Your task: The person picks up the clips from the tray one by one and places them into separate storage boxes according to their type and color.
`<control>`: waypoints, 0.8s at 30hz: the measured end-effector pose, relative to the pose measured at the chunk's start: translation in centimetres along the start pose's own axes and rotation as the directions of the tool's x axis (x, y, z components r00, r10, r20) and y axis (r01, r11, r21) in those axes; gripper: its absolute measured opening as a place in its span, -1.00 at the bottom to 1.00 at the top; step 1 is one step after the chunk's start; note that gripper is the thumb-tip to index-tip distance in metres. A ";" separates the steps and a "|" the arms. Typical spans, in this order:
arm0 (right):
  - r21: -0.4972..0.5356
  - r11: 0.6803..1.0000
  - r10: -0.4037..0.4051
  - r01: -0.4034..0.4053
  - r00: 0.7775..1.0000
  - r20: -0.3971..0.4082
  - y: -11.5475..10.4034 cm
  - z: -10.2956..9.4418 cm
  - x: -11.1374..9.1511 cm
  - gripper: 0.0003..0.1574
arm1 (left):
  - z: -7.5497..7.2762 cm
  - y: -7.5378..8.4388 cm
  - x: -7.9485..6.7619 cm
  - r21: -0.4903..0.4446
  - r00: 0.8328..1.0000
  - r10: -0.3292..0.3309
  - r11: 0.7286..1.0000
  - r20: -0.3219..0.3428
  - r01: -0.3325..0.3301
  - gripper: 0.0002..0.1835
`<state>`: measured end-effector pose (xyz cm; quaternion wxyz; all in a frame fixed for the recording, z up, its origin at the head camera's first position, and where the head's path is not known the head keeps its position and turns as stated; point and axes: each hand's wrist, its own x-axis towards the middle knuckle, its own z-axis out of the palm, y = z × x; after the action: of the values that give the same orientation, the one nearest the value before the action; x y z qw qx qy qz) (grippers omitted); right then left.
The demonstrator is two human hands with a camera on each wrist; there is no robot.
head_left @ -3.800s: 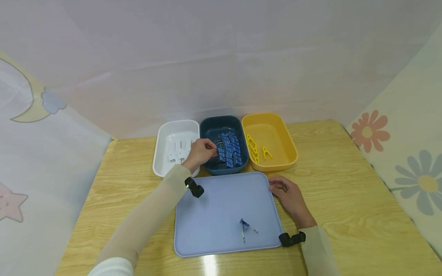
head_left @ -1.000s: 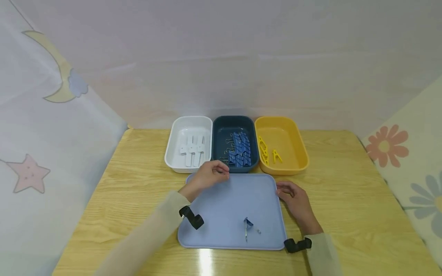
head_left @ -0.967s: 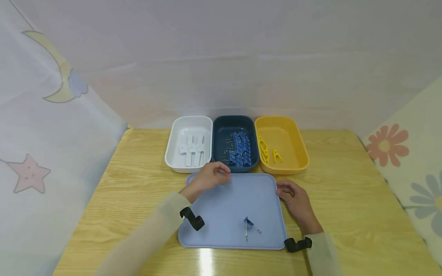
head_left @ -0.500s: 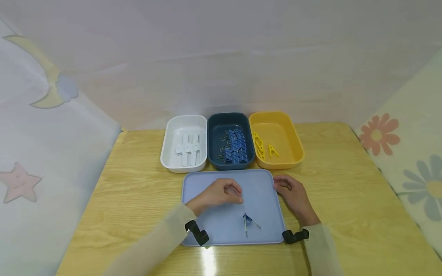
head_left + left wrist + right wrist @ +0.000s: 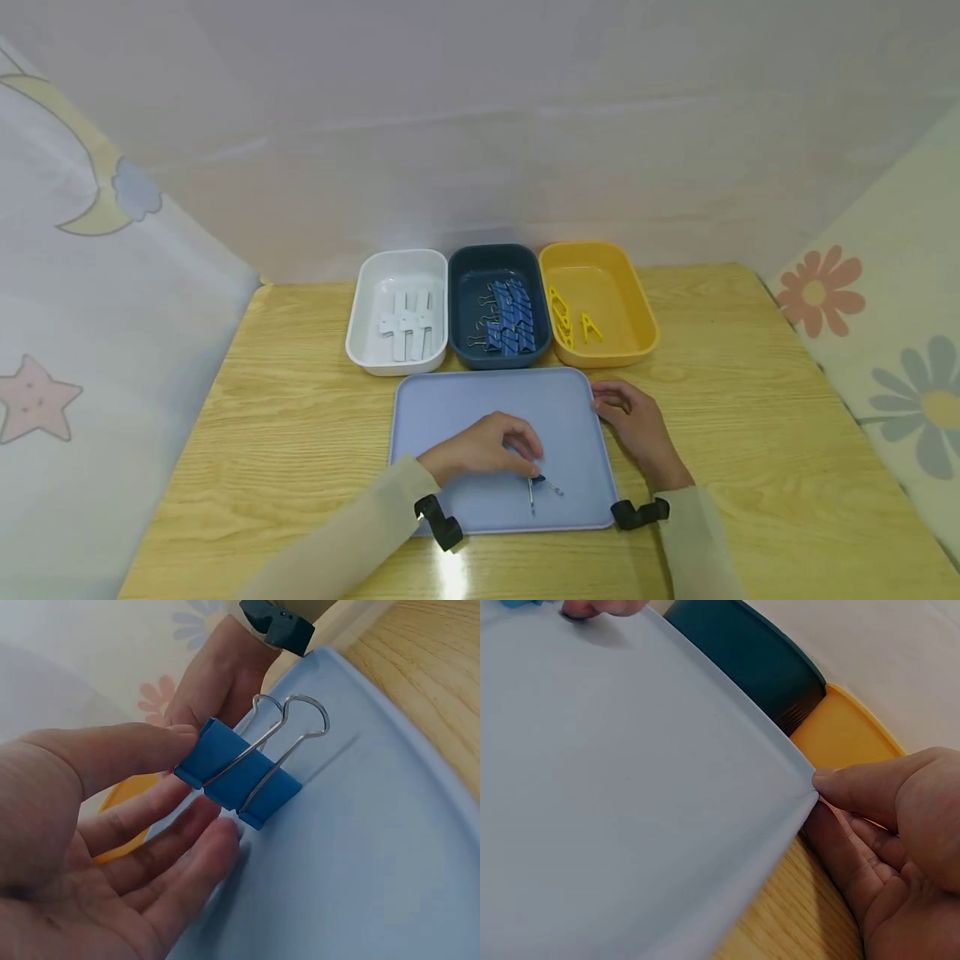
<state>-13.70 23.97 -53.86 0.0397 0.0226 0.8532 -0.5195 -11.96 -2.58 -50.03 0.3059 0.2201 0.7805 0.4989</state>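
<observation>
A blue binder clip (image 5: 238,766) with two silver wire handles stands on the light-blue tray (image 5: 457,393), handles toward the person. My left hand (image 5: 489,446) is at it. In the left wrist view the thumb tip touches one end of the clip, while the other fingers are bent loosely beside its lower edge, spread from the thumb. At the tray's far right corner, my right hand (image 5: 637,425) pinches the rim, thumb on top and a finger below, as the right wrist view shows.
Behind the tray stand three bins in a row: a white bin (image 5: 365,287) with several white pieces, a dark-blue bin (image 5: 467,275) with several blue binder clips, and a yellow bin (image 5: 626,304) with several yellow clips. A wooden table (image 5: 277,400) carries everything.
My left hand has come back from the dark-blue bin, across the tray and down to the binder clip. The right hand has stayed at the tray corner.
</observation>
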 end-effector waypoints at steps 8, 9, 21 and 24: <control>0.042 0.998 -0.038 0.038 0.999 -0.003 0.3 0.0 0.0 -0.62 | -1.3 -0.4 -0.2 -0.004 0.999 0.032 0.999 0.020 -0.032 -0.85; 0.047 0.998 -0.038 0.038 0.999 -0.003 0.4 0.1 0.1 -0.63 | -1.6 -0.5 -0.3 -0.004 0.999 0.031 1.000 0.024 -0.031 -0.85; 0.032 0.999 -0.040 0.040 0.999 -0.008 0.6 0.2 0.2 -0.63 | -4.8 -1.3 -1.1 0.082 0.994 -0.015 0.996 -0.104 0.023 -0.86; 0.036 0.999 -0.037 0.037 0.999 -0.009 0.6 0.1 0.3 -0.63 | -4.8 -1.2 -1.3 0.096 0.989 -0.012 0.995 -0.145 0.026 -0.89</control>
<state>-13.91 24.11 -54.46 0.0262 0.0096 0.8443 -0.5352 -14.40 -6.96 -49.25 0.2422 0.1907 0.8262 0.4717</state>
